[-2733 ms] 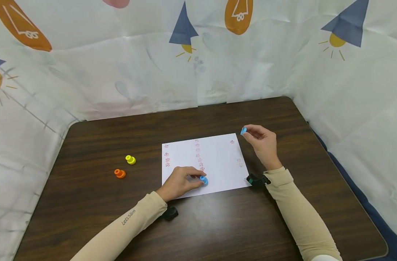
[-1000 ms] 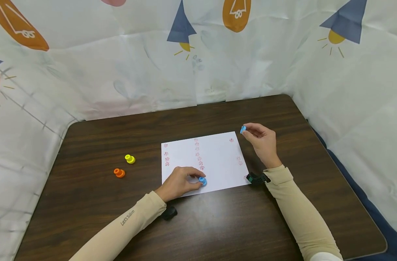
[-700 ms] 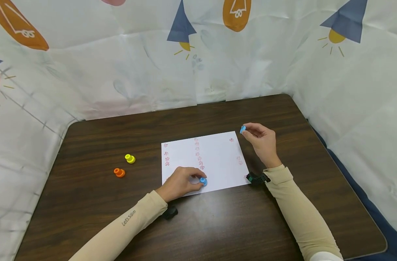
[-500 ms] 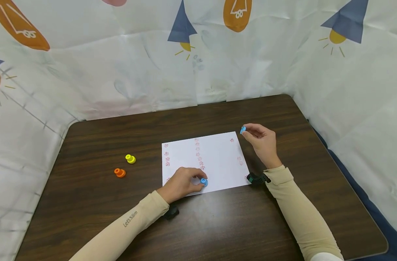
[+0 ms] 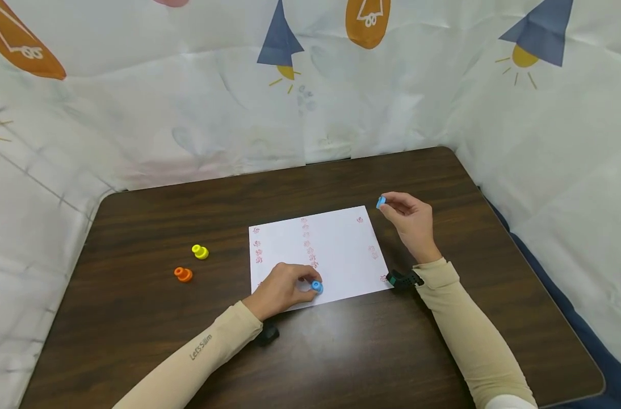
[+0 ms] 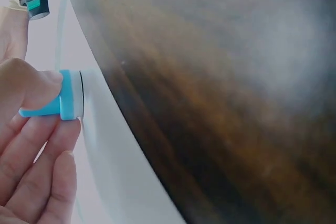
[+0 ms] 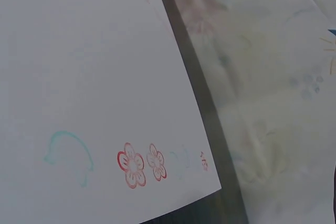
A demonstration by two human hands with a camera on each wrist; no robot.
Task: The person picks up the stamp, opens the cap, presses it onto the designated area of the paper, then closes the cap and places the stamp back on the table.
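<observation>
A white sheet of paper [image 5: 341, 250] with red flower prints lies on the table. My left hand [image 5: 282, 288] pinches a small blue stamp [image 5: 317, 287] between thumb and fingers, near the sheet's front edge. In the left wrist view the stamp [image 6: 67, 95] has its pale base down at the paper; any print under it is hidden. Past the sheet's far right corner, my right hand [image 5: 410, 224] holds a small blue cap [image 5: 381, 201] above the table. The right wrist view shows red flower prints [image 7: 131, 165] and faint teal marks [image 7: 68, 140], but not the hand.
A yellow stamp [image 5: 200, 252] and an orange stamp [image 5: 183, 274] stand on the dark wooden table [image 5: 137, 329], left of the sheet. A patterned white cloth [image 5: 213, 113] hangs behind the table and at both sides.
The left hand stays at nearly the same spot on the paper with the stamp. My right hand keeps the cap in place. The head view has shifted slightly.
</observation>
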